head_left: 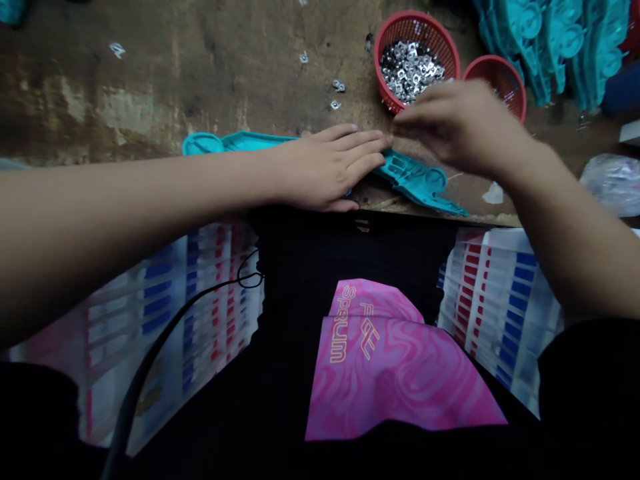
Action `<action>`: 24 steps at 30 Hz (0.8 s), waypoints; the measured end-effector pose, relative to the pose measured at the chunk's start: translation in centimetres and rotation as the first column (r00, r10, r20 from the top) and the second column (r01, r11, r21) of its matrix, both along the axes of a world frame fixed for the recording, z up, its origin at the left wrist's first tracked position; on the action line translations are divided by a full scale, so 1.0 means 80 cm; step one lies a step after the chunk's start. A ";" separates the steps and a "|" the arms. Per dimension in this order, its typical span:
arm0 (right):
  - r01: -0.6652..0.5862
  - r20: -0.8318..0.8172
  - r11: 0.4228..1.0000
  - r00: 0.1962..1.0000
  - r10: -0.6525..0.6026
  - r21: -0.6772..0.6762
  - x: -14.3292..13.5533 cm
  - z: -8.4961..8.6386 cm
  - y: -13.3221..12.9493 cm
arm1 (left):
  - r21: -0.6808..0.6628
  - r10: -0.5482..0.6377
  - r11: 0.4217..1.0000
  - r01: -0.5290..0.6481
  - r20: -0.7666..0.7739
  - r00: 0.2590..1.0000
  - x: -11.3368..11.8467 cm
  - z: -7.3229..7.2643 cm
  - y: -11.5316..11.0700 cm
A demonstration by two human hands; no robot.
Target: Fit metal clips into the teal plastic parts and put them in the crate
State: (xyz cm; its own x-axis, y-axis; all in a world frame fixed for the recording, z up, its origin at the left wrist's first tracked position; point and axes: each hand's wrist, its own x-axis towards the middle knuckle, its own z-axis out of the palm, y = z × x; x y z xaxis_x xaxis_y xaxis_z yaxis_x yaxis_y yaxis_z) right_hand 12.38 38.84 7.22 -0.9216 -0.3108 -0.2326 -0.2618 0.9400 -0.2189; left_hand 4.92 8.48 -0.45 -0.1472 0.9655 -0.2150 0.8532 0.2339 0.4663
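My left hand [333, 167], fingers slightly spread, is pressing flat over the middle of a ribbed, glossy turquoise molding [410, 177], whose ends are protruding either side. My right hand [463, 127] is hovering, fingers bunched, grip contents indiscernible, near a red lattice basket [454, 50] holding shiny metal pieces [411, 70].

Two bare hands [340, 167] [463, 127]; two red baskets [379, 67] [521, 83]

A: Specimen one?
B: Long, narrow teal plastic part [407, 177], lying along the near edge of the bench [150, 87]; rounded forms towards both ends, pointed right tip, middle hidden under the left hand [333, 167].
A: Specimen two?
B: Small silvery metal pieces [410, 70], heaped loose in a round red plastic basket [436, 35]; a few lie scattered on the bench.
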 end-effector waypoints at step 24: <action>0.582 -0.053 0.786 0.809 -0.585 0.208 -0.023 -0.025 0.107 | 0.039 0.017 0.999 -0.004 -0.329 0.944 0.000 -0.002 -0.018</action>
